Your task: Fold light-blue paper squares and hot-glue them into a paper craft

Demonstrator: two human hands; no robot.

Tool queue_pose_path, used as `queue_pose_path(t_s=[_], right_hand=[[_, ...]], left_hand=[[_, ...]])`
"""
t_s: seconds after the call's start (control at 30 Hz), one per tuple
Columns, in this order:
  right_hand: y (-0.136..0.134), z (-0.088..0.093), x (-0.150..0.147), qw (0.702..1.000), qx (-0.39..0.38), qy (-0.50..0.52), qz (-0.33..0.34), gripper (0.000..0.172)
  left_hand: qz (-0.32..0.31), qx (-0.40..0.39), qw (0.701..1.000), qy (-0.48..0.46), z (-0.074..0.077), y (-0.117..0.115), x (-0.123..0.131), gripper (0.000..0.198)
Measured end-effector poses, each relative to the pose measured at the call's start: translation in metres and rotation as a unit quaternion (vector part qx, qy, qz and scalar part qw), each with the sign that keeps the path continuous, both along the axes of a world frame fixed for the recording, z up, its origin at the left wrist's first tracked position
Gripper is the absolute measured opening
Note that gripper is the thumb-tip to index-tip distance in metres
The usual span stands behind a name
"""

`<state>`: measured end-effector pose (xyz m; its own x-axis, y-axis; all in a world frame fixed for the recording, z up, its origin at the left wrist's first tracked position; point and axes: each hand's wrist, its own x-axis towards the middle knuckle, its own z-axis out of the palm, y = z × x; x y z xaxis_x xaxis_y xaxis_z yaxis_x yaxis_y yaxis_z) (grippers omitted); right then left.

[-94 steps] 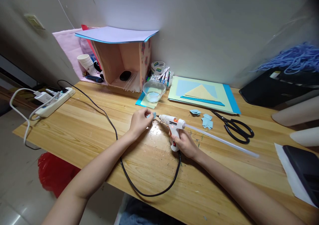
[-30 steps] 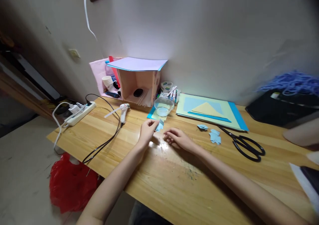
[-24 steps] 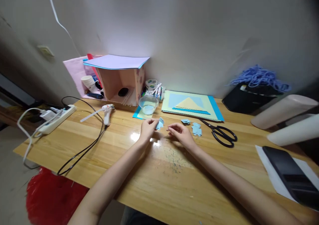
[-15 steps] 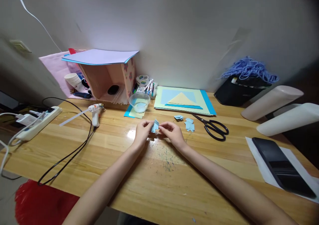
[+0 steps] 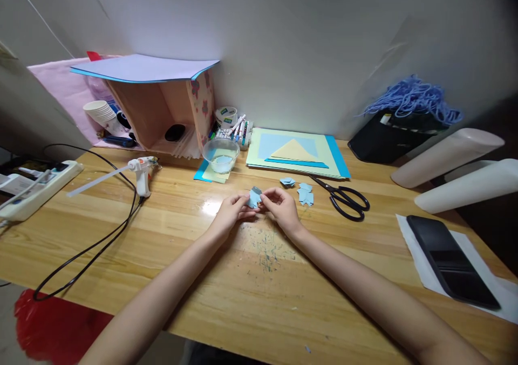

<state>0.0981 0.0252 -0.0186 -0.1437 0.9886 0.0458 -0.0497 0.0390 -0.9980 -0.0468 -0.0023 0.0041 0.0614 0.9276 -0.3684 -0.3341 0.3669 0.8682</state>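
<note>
A small folded piece of light blue paper (image 5: 254,197) is pinched between my two hands, just above the table. My left hand (image 5: 232,212) grips its left side with thumb and fingers. On its right edge, my right hand (image 5: 282,207) holds it between thumb and index finger. Just right of my right hand lie a folded blue paper piece (image 5: 287,182) and a cut blue paper shape (image 5: 305,194). Black-handled scissors (image 5: 343,199) rest further right, blades toward the paper pieces. Tiny dark scraps (image 5: 267,252) are scattered on the wood below my hands.
Behind my hands stand a clear plastic bowl (image 5: 222,157) and a stack of coloured paper (image 5: 297,163). A glue gun (image 5: 141,175) with a trailing black cord lies left, near a pink box (image 5: 162,111) and a power strip (image 5: 40,190). A phone (image 5: 451,260) and white bottles (image 5: 449,155) are right.
The blue paper has turned so that a broader face shows, its top edge now darker. Both hands keep their hold. The head view has shifted slightly, moving the left-hand things further left.
</note>
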Motion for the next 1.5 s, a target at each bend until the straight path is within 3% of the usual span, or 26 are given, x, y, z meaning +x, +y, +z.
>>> queue_pose_path(t_s=[0.13, 0.43, 0.6, 0.9, 1.27, 1.5], right_hand=[[-0.001, 0.000, 0.003, 0.999, 0.021, -0.028, -0.016, 0.026], [-0.008, -0.001, 0.002, 0.994, 0.082, -0.065, -0.008, 0.018], [-0.007, -0.001, 0.002, 0.993, 0.094, -0.069, -0.026, 0.015], [-0.007, 0.001, 0.002, 0.990, 0.107, -0.087, -0.031, 0.013], [-0.008, 0.001, 0.004, 0.974, 0.185, -0.127, -0.027, 0.007], [-0.009, 0.004, 0.007, 0.960, 0.238, -0.149, -0.003, 0.013]], left_hand=[[-0.034, 0.003, 0.999, 0.006, -0.002, -0.005, 0.001, 0.031], [0.021, 0.034, 0.997, 0.065, -0.013, -0.001, 0.004, 0.030], [0.023, 0.029, 0.998, 0.046, -0.007, -0.001, 0.007, 0.017], [0.029, 0.007, 0.999, 0.033, -0.001, -0.003, 0.006, 0.014], [0.036, 0.010, 0.997, 0.066, 0.000, -0.004, 0.003, 0.016], [0.041, 0.029, 0.994, 0.092, 0.005, -0.005, 0.003, 0.014]])
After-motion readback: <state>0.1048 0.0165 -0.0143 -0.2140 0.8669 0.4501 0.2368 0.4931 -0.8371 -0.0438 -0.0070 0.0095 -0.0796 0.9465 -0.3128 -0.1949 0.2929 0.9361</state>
